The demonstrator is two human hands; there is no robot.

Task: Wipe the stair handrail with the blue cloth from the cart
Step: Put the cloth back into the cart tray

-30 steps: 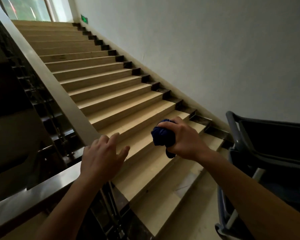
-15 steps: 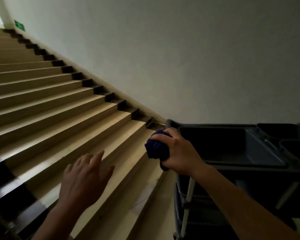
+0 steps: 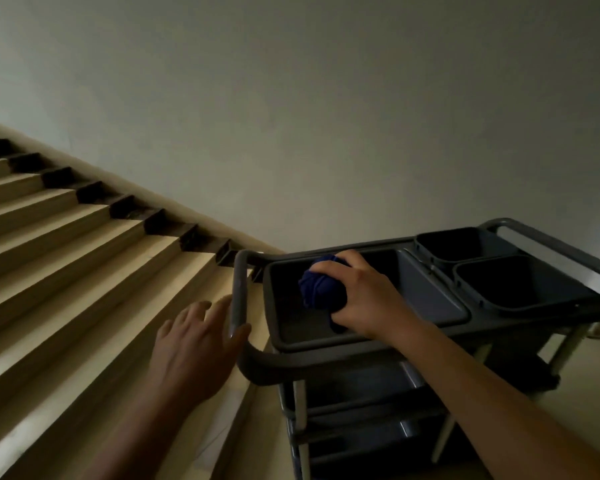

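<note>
Blue cloth (image 3: pixel 321 287), bunched into a ball, sits in the right hand's grip at centre frame, held just over the large tray of a grey cart.

Going left to right: pale stone stairs (image 3: pixel 66 258) climb toward the upper left, with a plain wall (image 3: pixel 326 98) filling the top of the frame. At lower centre the left hand (image 3: pixel 198 348) is open and empty, fingers spread, close to the cart's curved push handle (image 3: pixel 238 299); whether it touches the bar cannot be told. Next comes the right hand (image 3: pixel 364 299), fingers curled tight around the cloth. Beneath it lies the cart (image 3: pixel 378 355), its big tray (image 3: pixel 291 323) otherwise bare, and at right two dark square bins (image 3: pixel 520 289) sit side by side.

A second ago the view faced the stairs with the steel handrail at left and the left hand near it. Since then the view has swung right, the handrail has left the frame, and the cloth has travelled over the cart. This suggests the cloth is being returned and the wiping is likely finished.
</note>
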